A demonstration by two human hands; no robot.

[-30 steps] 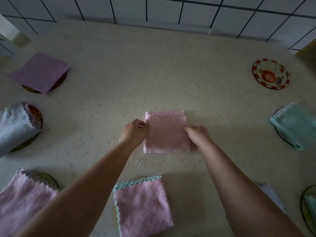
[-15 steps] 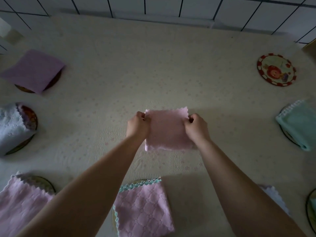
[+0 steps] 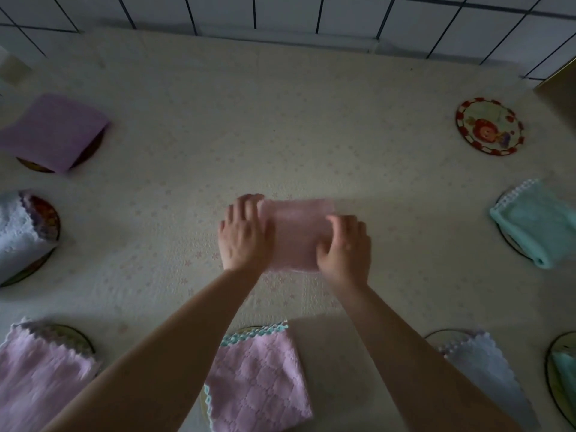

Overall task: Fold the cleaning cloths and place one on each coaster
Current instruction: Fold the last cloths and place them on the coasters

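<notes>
- Table (image 3: 311, 126), cream cloth cover, tiled wall behind.
- Seven folded cloths lie on coasters round the edges: purple (image 3: 53, 130), white (image 3: 18, 232) and pink (image 3: 37, 378) at left; quilted pink (image 3: 258, 385) near centre; white (image 3: 486, 375) and two mint, one (image 3: 536, 222) at right.
- Pink cloth (image 3: 296, 235), folded, flat at the table's middle, blurred.
- Left hand (image 3: 241, 233) rests on its left edge, fingers straight.
- Right hand (image 3: 344, 247) lies on its right part, fingers bent; grip unclear.
- Bare coaster (image 3: 489, 126), far right.

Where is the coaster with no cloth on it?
In the head view, the bare coaster lies far right on the table, beyond the green cloth.
</notes>
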